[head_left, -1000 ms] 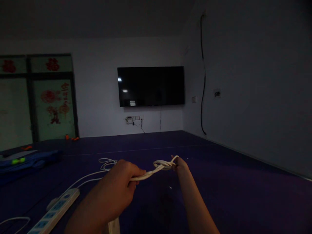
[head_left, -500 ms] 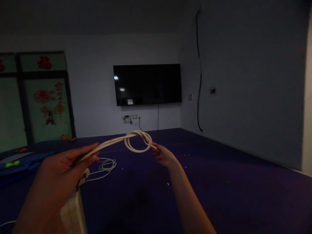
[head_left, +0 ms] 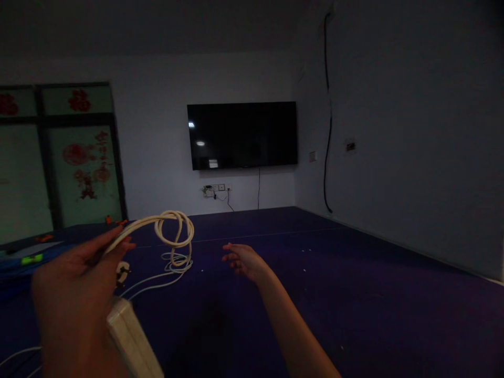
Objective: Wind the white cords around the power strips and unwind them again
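Up front, left hand (head_left: 74,294) gripping looped cord (head_left: 173,229), right hand (head_left: 244,261) apart, empty.

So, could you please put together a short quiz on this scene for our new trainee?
1. True or false: the right hand grips the looped white cable.
2. What hangs on the far wall above the wall sockets?
A. a clock
B. a dark television
C. a mirror
3. Fill in: the left hand holds the looped white cable together with a pale ______.

Key
1. False: the right hand is open and apart from the cable.
2. B
3. power strip, seen at the bottom edge of the view.
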Action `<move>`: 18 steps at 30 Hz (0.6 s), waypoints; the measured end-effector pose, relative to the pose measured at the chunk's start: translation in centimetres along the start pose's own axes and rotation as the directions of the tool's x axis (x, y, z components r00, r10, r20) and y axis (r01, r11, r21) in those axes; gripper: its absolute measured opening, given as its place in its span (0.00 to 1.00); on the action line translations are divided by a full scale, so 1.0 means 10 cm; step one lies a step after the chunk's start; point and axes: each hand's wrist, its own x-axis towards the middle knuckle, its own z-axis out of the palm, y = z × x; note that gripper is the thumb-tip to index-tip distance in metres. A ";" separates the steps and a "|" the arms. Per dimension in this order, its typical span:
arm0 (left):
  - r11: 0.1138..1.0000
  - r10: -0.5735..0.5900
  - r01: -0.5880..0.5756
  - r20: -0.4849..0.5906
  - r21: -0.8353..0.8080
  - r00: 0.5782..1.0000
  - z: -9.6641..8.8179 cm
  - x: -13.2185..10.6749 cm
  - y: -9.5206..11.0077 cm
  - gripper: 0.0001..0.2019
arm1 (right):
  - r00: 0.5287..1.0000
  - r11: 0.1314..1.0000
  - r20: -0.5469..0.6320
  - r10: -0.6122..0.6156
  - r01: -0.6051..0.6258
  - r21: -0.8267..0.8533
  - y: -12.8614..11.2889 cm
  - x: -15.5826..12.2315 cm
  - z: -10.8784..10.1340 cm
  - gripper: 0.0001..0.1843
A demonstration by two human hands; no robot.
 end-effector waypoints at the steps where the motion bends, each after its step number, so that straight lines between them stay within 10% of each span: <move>1: 1.000 -0.014 0.014 -0.003 -0.015 1.000 0.00 0.00 -0.01 0.20 | 1.000 1.000 -0.018 -0.005 0.004 -0.015 -0.01 0.00 -0.02 0.14; 11: 0.833 0.059 -0.060 0.020 0.550 0.998 0.01 0.15 -0.09 0.17 | 0.992 0.996 -0.113 -0.063 0.055 -0.071 -0.03 0.03 -0.16 0.15; 18: 0.780 0.086 -0.057 -0.017 0.623 0.996 0.11 0.25 -0.34 0.17 | 0.986 0.995 -0.142 -0.087 0.079 -0.062 -0.04 0.00 -0.18 0.12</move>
